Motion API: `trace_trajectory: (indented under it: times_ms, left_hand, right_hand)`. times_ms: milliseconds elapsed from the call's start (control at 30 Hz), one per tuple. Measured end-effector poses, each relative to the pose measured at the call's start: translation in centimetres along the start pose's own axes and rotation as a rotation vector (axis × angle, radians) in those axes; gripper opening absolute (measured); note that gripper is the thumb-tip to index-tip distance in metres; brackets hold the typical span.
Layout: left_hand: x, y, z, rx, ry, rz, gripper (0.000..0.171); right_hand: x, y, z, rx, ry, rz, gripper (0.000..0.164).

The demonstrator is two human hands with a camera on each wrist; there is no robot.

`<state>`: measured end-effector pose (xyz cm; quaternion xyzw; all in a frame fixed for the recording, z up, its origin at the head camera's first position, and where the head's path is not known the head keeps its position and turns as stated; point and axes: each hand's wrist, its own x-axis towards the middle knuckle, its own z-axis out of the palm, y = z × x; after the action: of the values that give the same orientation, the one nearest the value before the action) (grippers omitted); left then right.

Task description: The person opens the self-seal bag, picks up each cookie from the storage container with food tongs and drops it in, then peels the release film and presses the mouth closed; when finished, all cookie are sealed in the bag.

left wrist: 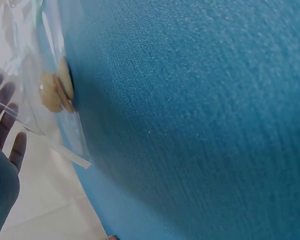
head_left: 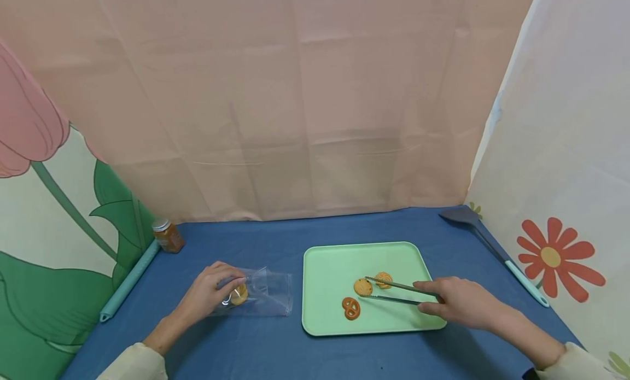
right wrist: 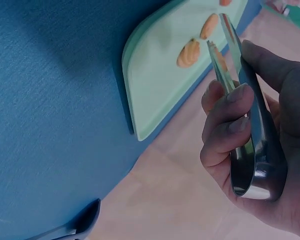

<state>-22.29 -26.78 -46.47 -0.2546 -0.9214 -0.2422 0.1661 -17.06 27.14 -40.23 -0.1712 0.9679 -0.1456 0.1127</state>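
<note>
My left hand (head_left: pixel 206 292) pinches the left end of a clear plastic bag (head_left: pixel 275 295) over the blue cloth. Several cookies (left wrist: pixel 51 93) lie inside the bag, seen through the film in the left wrist view. With my right hand (head_left: pixel 465 302) I grip metal tongs (right wrist: pixel 262 150), fingers on one arm and thumb on the other. The tongs' tips are spread on either side of a round cookie with dark specks (head_left: pixel 362 287) on the light green tray (head_left: pixel 322 265). Another round cookie (head_left: pixel 383 280) lies just behind the upper arm, and a brown pretzel (head_left: pixel 351 309) sits nearer me.
A small jar with a silver lid (head_left: pixel 168 237) stands at the back left, beside a rolled teal sheet (head_left: pixel 129 282) along the left edge. A dark spatula with a mint handle (head_left: pixel 492 251) lies at the right edge. Fabric walls rise behind and at both sides.
</note>
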Motion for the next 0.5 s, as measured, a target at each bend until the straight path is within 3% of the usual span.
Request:
trace_trajectory:
  times_ms: [500]
  left_hand:
    - [0.19,0.02,0.1,0.016,0.013,-0.006,0.008]
  right_hand:
    - [0.54,-0.1,0.25,-0.015,-0.014,-0.002,0.049]
